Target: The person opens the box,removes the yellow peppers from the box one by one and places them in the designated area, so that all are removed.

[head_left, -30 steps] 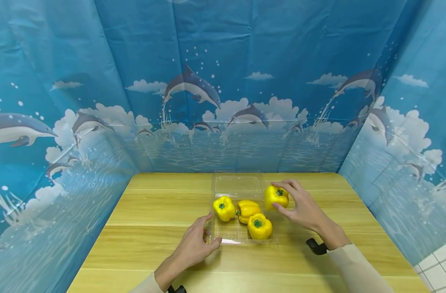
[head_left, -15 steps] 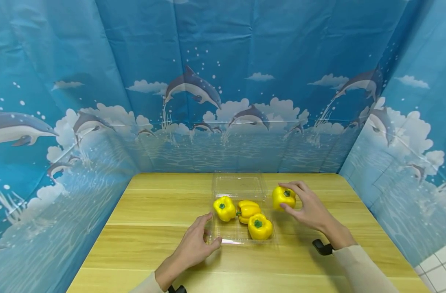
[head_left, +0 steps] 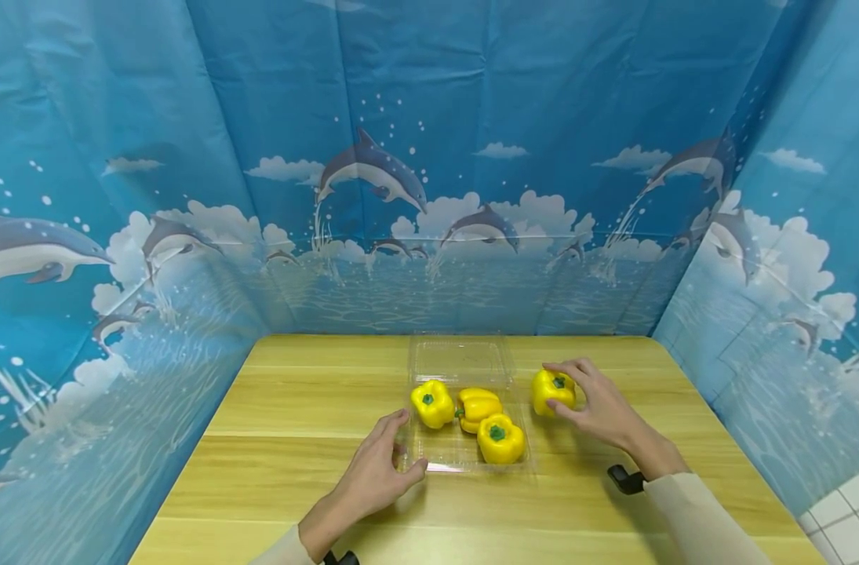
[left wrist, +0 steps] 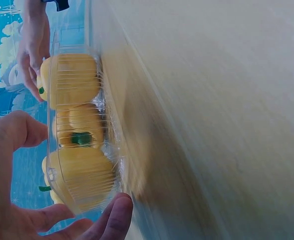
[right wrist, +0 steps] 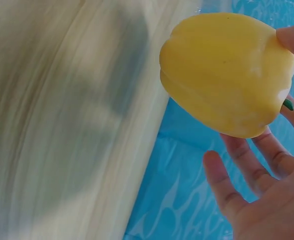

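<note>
Pepper pinched in your right hand could roll if those fingers release unevenly; your left hand spreads wide beside the box.

Head view bright; tabletop seems blurred in wrist views.

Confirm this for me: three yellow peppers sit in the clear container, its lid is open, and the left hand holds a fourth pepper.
One thing is wrong: the right hand holds the fourth pepper, not the left hand, as the head view shows. The three yellow peppers do sit in the clear container, and its lid is open.
</note>
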A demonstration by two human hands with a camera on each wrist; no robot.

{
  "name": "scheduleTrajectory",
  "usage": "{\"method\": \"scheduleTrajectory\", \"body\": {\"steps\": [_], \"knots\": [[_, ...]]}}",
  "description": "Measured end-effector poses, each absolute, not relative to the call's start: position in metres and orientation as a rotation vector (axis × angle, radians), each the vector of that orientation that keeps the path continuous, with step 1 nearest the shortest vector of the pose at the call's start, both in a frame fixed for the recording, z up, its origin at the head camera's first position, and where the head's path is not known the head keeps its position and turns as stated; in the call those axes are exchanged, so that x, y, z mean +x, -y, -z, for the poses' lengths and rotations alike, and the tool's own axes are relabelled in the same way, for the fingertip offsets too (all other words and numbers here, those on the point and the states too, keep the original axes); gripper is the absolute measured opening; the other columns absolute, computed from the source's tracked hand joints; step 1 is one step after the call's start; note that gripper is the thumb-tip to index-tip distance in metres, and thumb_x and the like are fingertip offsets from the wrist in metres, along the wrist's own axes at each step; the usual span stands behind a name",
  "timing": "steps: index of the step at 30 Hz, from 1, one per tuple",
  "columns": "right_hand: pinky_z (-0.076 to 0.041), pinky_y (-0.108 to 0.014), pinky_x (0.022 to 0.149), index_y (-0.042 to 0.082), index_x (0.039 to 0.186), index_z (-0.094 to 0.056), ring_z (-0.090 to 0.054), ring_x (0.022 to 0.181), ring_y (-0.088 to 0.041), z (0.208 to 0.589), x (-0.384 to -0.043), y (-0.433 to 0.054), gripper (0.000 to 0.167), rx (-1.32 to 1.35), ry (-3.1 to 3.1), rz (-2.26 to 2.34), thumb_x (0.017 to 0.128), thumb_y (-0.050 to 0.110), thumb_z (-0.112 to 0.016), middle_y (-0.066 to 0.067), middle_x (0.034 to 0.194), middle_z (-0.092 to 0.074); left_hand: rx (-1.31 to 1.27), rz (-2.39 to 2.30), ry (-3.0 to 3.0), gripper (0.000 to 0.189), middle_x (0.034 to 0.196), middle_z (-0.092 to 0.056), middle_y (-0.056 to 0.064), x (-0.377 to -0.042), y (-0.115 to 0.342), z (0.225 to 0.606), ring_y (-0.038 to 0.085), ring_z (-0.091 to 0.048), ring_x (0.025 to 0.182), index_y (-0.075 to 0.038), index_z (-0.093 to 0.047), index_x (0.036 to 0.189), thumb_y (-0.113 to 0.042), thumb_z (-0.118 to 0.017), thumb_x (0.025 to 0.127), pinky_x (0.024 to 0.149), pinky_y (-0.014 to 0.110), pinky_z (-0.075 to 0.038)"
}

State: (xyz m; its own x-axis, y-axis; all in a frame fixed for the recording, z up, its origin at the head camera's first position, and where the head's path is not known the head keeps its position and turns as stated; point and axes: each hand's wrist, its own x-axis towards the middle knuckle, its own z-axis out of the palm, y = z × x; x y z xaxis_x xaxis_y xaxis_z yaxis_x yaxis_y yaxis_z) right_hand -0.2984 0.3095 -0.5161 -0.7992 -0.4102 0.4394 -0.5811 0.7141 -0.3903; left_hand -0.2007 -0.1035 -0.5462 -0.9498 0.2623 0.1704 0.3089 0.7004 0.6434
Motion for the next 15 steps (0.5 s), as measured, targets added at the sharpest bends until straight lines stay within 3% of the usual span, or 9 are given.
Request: {"method": "scheduleTrajectory", "body": {"steps": [15], "knots": [[-0.045, -0.062, 0.093, 0.026, 0.144, -0.054, -0.053, 0.116, -0.031, 0.5272, -0.2991, -0.3170, 0.057, 0.738, 2.704, -0.773, 0.092, 0.040, -0.074, -0.006, 0.130, -0.052, -0.481, 1.105, 2.833, 0.081, 0.158, -0.034, 0.003, -0.1985, 0.1038, 0.5424, 0.008, -0.060, 0.097, -0.011, -0.036, 0.155, -0.045, -0.072, 0.090, 0.073, 0.023, -0.053]]}}
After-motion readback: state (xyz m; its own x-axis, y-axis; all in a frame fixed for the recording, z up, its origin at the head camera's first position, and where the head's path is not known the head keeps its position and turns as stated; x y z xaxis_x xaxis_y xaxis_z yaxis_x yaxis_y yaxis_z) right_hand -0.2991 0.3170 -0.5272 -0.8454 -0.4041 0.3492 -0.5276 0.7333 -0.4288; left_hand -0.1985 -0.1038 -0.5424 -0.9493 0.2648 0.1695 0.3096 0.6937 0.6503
